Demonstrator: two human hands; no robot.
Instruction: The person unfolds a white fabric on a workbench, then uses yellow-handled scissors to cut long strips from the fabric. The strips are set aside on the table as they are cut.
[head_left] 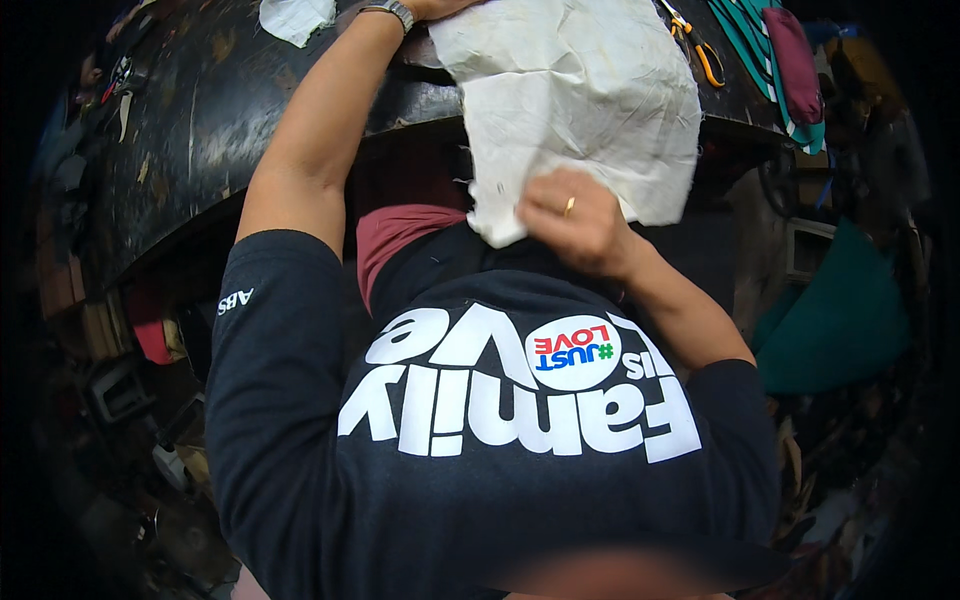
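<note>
One white scrap on the dark table, far left. Left hand, watch on wrist, cut off by the top edge at the white cloth's upper left; can't tell its grip. White cloth lies on the table, draping over the near edge. My right hand: fingers curled at its lower part, can't confirm a pinch. Orange-handled tool just beside, maroon fabric farther right.

Surface: dark, glossy, scuffed; cloth over the surface's near edge: matt, creased, frayed; pliers toward the right edge: metal head, smooth plastic-looking grips; wristwatch: shiny metal band.
</note>
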